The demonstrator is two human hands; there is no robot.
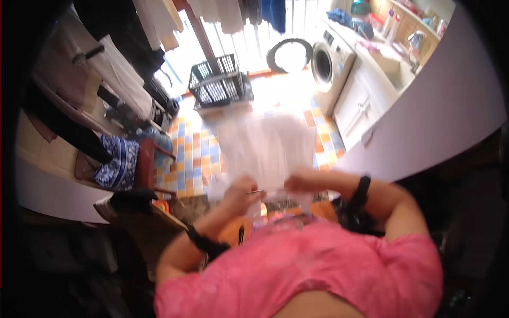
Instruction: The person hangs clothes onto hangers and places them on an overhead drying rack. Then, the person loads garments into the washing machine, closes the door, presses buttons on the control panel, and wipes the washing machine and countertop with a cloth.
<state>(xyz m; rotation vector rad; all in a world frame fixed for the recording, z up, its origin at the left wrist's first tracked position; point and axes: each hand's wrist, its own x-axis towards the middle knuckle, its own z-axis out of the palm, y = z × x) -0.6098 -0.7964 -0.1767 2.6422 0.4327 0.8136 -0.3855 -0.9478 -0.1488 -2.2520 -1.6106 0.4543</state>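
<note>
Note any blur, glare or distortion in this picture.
Head view: left hand, right hand and white sheet blurred, seemingly by motion; head view: glare at the window bleaches the far floor; head view: bowed edges, black corners.

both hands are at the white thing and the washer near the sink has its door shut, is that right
Not quite: the door of the washer is open, not shut, as the head view shows. The left hand and right hand are at the white thing, and the washer is near the sink.
</note>
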